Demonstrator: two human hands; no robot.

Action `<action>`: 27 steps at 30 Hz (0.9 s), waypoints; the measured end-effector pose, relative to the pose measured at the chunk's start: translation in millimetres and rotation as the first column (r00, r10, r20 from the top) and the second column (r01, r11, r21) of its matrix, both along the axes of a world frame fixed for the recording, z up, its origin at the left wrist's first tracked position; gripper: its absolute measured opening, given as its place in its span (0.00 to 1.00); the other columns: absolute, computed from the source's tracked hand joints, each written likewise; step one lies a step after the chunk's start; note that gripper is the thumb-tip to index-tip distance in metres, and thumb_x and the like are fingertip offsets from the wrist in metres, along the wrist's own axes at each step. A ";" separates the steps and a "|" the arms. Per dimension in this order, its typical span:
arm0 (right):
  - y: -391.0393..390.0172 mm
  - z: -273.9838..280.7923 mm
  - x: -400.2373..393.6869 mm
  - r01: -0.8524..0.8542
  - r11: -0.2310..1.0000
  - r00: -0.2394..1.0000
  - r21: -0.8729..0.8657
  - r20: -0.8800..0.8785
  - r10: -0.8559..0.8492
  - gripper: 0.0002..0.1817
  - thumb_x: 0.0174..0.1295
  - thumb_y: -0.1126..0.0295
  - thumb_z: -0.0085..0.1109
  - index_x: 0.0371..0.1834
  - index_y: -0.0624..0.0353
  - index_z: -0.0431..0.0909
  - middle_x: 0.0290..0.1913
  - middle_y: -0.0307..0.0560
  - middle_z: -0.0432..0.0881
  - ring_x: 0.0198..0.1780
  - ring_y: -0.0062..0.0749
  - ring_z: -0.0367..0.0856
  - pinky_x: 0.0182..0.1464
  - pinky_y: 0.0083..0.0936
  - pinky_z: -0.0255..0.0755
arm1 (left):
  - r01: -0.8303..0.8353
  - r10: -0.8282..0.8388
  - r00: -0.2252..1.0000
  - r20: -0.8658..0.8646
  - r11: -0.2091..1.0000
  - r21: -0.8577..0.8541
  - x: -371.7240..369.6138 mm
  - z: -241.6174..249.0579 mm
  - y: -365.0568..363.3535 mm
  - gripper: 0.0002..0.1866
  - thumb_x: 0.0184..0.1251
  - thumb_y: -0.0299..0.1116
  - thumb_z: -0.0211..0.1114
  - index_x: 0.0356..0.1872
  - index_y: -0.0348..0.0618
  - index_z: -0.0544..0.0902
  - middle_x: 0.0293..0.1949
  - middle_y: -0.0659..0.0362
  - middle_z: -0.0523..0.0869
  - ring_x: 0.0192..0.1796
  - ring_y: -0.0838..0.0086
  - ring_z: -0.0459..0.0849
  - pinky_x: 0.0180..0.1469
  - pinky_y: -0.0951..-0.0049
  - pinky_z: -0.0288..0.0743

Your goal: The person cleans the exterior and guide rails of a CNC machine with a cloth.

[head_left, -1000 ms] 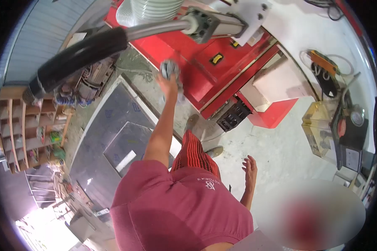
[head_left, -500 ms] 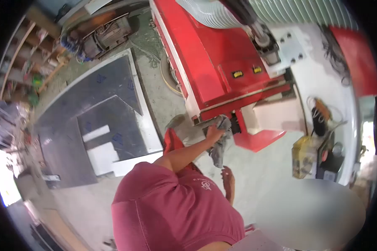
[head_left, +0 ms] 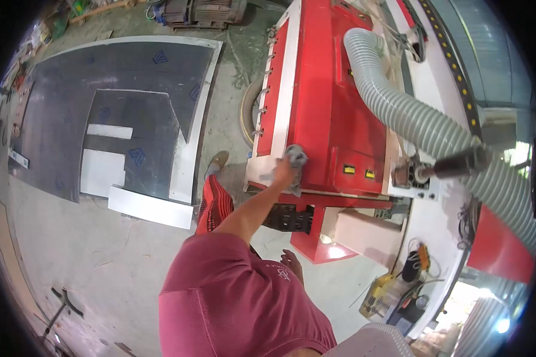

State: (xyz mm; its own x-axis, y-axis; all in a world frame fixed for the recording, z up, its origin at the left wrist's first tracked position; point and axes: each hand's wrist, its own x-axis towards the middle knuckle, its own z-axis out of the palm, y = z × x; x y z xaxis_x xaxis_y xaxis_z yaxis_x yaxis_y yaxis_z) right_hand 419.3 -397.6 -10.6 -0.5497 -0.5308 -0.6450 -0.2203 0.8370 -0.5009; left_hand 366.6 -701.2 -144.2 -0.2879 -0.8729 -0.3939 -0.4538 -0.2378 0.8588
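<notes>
My left hand (head_left: 284, 172) is closed on a crumpled grey cloth (head_left: 295, 156), which lies against the red and white top of a machine (head_left: 321, 101) near its front corner. Part of the cloth hangs down beside the fingers. Close to my torso is my right hand (head_left: 292, 262), with its fingers loosely apart and nothing visible in them. Two yellow-marked switches (head_left: 349, 169) sit on the red cover, to the right of the cloth.
Dark sheet panels (head_left: 53, 119) with white pieces lie on the floor at left. A ribbed hose (head_left: 399, 107) crosses the machine. A motor (head_left: 211, 12) stands at the top. At lower right are a yellow box (head_left: 376, 296) and cables. A metal stand (head_left: 65, 303) is at lower left.
The view has shifted and turned. My left hand and the cloth have moved from beside the machine's front edge up onto its top. The large blurred patch at lower right is gone.
</notes>
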 end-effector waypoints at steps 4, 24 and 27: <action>-44.2 -4.8 -20.8 -0.076 0.996 0.997 0.041 -0.005 0.077 0.19 0.62 0.61 0.48 0.54 0.56 0.71 0.46 0.56 0.78 0.46 0.44 0.79 0.46 0.33 0.71 | -0.213 0.221 0.975 -0.031 0.963 0.163 29.8 -14.1 -76.7 0.35 0.46 0.40 0.66 0.58 0.50 0.63 0.50 0.41 0.68 0.48 0.44 0.75 0.47 0.55 0.73; -98.7 -43.5 -56.9 0.294 0.954 0.945 0.057 0.135 -0.299 0.18 0.61 0.63 0.48 0.54 0.55 0.70 0.37 0.52 0.81 0.35 0.33 0.81 0.36 0.28 0.73 | 0.362 -0.321 0.913 -0.251 0.922 0.137 -85.3 31.5 -315.0 0.34 0.41 0.44 0.65 0.53 0.40 0.71 0.43 0.42 0.80 0.49 0.57 0.79 0.51 0.62 0.73; -98.7 -25.0 -37.7 0.366 0.929 0.916 0.054 0.154 -0.370 0.19 0.62 0.63 0.48 0.56 0.54 0.68 0.43 0.52 0.79 0.39 0.34 0.80 0.37 0.29 0.73 | 0.058 -0.086 0.965 -0.247 0.991 -0.121 -157.5 37.1 -428.3 0.30 0.41 0.45 0.67 0.44 0.35 0.75 0.38 0.41 0.81 0.45 0.52 0.80 0.46 0.58 0.74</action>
State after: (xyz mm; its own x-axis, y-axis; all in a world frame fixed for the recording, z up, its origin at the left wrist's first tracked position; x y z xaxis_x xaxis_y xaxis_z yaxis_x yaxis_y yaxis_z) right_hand 381.6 -496.3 -35.6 -0.5926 -0.2945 -0.7497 0.1862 0.8555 -0.4832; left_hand 209.1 -1129.5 -107.1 -0.4286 -0.8806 -0.2022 -0.2326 -0.1088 0.9665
